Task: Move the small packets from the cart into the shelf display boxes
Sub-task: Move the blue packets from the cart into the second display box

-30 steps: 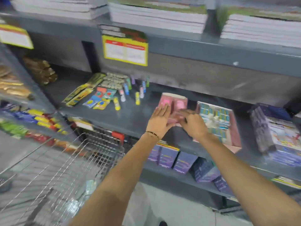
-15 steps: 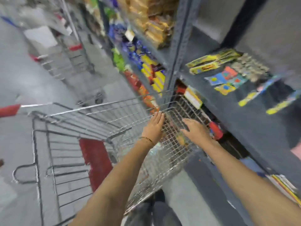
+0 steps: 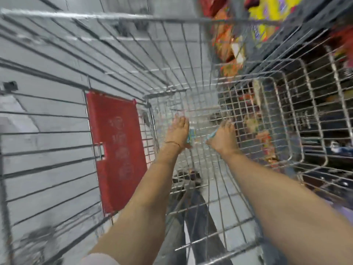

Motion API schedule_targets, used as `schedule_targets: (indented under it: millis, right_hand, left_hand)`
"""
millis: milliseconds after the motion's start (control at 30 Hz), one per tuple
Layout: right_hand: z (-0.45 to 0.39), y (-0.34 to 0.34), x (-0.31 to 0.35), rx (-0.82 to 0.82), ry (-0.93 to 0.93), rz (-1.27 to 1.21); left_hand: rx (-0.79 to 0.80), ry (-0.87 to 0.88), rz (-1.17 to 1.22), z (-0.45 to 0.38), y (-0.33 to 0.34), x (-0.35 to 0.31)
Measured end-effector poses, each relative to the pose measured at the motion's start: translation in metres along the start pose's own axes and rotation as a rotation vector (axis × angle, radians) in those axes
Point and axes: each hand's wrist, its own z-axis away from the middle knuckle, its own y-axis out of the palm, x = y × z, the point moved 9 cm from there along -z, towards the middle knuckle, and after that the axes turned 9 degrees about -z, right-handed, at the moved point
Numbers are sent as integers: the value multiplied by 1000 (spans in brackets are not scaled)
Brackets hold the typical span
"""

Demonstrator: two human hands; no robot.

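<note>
I look straight down into the wire cart (image 3: 191,27). Both my arms reach deep to its mesh bottom. My left hand (image 3: 177,131) points fingers down, with a small blue-and-yellow packet (image 3: 191,136) against its thumb side; blur hides whether the fingers grip it. My right hand (image 3: 225,137) curls its fingers, and a thin light-blue packet (image 3: 211,135) sticks out from its thumb side, pinched. The shelf display boxes are out of view.
A red plastic child-seat flap (image 3: 116,153) lies on the cart's left wall. Shelves with bright snack bags (image 3: 229,44) show through the mesh at the upper right. Darker lower shelves (image 3: 324,131) run along the right. Grey floor lies below.
A second ago both hands were at a pink box on the shelf. My view swung left and down, and both hands dropped from the cart's rim to its bottom.
</note>
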Motion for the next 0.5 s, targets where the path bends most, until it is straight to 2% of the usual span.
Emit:
schedule_targets:
  millis: [133,267,367,500]
  right_hand:
    - [-12,30,-25,-44,61,-28]
    - [-19,26,-28,-127,19,50]
    - [-19,17,-23,-114,-30,117]
    - [-9,-12,-14,-29,-133,164]
  left_hand:
    - [0,-16,29,-14,30,3]
    - [-115,-44,76,-21,34,6]
    - [-164,-31,113,-20,26,5]
    - [-141,27,95,-5,-2,-4]
